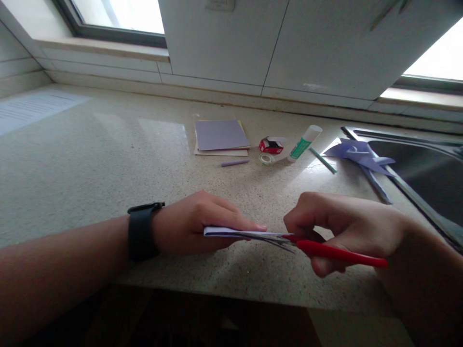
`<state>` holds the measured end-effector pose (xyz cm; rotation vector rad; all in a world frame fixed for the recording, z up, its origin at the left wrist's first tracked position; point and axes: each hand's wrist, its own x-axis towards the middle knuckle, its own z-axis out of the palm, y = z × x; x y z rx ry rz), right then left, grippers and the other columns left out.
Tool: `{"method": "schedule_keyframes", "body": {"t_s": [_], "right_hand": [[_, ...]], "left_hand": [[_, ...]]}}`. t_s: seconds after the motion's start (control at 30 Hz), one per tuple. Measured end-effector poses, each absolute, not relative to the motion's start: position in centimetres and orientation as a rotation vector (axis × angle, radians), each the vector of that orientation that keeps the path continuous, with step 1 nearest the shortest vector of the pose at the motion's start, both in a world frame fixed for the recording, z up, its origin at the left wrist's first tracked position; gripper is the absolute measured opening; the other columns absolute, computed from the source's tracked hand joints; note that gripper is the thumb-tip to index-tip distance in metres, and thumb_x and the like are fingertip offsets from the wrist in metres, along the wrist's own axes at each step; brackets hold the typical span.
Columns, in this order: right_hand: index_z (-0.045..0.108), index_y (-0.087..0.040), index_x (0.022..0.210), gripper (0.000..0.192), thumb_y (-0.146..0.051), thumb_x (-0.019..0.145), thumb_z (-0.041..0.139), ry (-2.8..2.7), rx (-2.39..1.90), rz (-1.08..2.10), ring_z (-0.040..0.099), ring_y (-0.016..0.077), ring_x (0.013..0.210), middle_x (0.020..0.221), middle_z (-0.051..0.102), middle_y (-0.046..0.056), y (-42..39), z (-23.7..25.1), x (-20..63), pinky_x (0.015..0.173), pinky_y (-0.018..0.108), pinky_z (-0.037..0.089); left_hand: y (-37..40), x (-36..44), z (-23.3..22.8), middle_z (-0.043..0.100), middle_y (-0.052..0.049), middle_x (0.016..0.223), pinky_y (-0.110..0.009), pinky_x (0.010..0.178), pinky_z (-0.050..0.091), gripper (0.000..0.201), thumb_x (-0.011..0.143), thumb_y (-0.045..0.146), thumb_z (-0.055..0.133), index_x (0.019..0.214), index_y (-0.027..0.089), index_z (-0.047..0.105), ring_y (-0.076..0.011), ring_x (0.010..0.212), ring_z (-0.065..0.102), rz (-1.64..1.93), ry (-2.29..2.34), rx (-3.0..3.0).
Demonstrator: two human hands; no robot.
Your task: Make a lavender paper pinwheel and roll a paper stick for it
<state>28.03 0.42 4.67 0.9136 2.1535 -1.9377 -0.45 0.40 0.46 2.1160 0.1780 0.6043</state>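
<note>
Between left hand (195, 221) and right hand (343, 226), folded paper (231, 233) against red scissors (336, 253).

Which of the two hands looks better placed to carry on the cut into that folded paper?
Right, most likely. The right hand holds the red scissors, blades at the edge of the folded paper. The left hand pinches that paper and only steadies it.
</note>
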Motion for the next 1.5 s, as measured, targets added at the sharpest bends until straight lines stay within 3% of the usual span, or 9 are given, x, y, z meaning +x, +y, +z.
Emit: {"method": "schedule_keyframes", "body": {"t_s": [0.1, 0.4, 0.53, 0.67, 0.77, 0.83, 1.03, 1.5], "right_hand": [[0.063, -0.015, 0.074, 0.038, -0.049, 0.076, 0.082, 2.069, 0.941, -1.983, 0.053, 0.0091, 0.042, 0.054, 0.061, -0.002, 0.4, 4.7, 28.2, 0.038, 0.016, 0.039], [0.064, -0.014, 0.071, 0.045, -0.056, 0.074, 0.082, 2.378, 0.88, -1.788, 0.05, 0.0079, 0.047, 0.055, 0.058, -0.002, 0.3, 4.8, 27.8, 0.043, 0.017, 0.034], [0.063, -0.015, 0.071, 0.044, -0.055, 0.076, 0.081, 2.402, 0.844, -1.848, 0.045, 0.0064, 0.046, 0.054, 0.055, -0.005, 0.4, 4.6, 28.1, 0.041, 0.017, 0.031], [0.061, -0.015, 0.067, 0.044, -0.053, 0.075, 0.082, 2.262, 0.83, -2.056, 0.042, 0.0055, 0.041, 0.05, 0.052, -0.006, 0.7, 4.3, 28.4, 0.037, 0.016, 0.03], [0.061, -0.014, 0.068, 0.041, -0.046, 0.071, 0.087, 2.139, 0.895, -2.174, 0.045, 0.0052, 0.038, 0.05, 0.055, -0.005, 0.7, 4.2, 28.6, 0.035, 0.014, 0.032], [0.062, -0.014, 0.069, 0.038, -0.043, 0.071, 0.087, 2.097, 0.937, -2.21, 0.049, 0.0055, 0.038, 0.051, 0.057, -0.004, 0.7, 4.2, 28.8, 0.034, 0.013, 0.035], [0.06, -0.014, 0.07, 0.036, -0.042, 0.079, 0.082, 2.138, 0.981, -2.207, 0.053, 0.0051, 0.039, 0.052, 0.058, -0.005, 0.7, 4.2, 29.5, 0.035, 0.012, 0.04], [0.06, -0.015, 0.067, 0.042, -0.049, 0.073, 0.084, 2.23, 0.963, -2.102, 0.047, 0.0066, 0.043, 0.052, 0.054, -0.004, 0.6, 4.8, 29.8, 0.038, 0.017, 0.036]], "left_hand": [[0.4, -0.5, 0.4, 0.077, -0.015, 0.108, -0.024, 0.073, 0.056, 0.044, 0.095, 0.01, 0.058, 0.139, 0.016, 0.063, -0.0191, 0.089, 0.073, 0.605, 0.179, 2.109], [0.3, -0.4, 0.6, 0.077, -0.016, 0.102, -0.025, 0.072, 0.054, 0.042, 0.097, 0.012, 0.055, 0.139, 0.012, 0.062, -0.0173, 0.082, 0.072, 0.578, 0.173, 2.157], [0.1, -0.4, 0.4, 0.078, -0.013, 0.099, -0.026, 0.069, 0.054, 0.048, 0.096, 0.014, 0.059, 0.144, 0.015, 0.055, -0.0166, 0.077, 0.071, 0.637, 0.225, 2.217], [-0.2, -0.4, 0.1, 0.072, -0.017, 0.125, -0.031, 0.077, 0.059, 0.057, 0.091, 0.015, 0.067, 0.144, 0.021, 0.045, -0.0204, 0.092, 0.075, 0.75, 0.233, 2.071], [-0.3, -0.5, -0.1, 0.066, -0.019, 0.132, -0.042, 0.09, 0.059, 0.05, 0.09, 0.014, 0.067, 0.134, 0.022, 0.044, -0.0263, 0.112, 0.07, 0.886, 0.221, 1.999], [-0.3, -0.6, -0.1, 0.067, -0.016, 0.123, -0.043, 0.093, 0.057, 0.038, 0.091, 0.013, 0.064, 0.125, 0.021, 0.047, -0.0261, 0.113, 0.067, 1.006, 0.252, 2.021], [-0.5, -0.2, 0.0, 0.065, -0.006, 0.093, -0.027, 0.074, 0.054, 0.015, 0.093, 0.009, 0.059, 0.102, 0.02, 0.056, -0.0157, 0.086, 0.063, 1.228, 0.349, 2.004], [-0.2, -0.2, 0.7, 0.074, -0.007, 0.089, -0.033, 0.072, 0.056, 0.01, 0.089, 0.01, 0.072, 0.093, 0.019, 0.069, -0.018, 0.082, 0.067, 1.282, 0.344, 2.117]]}}
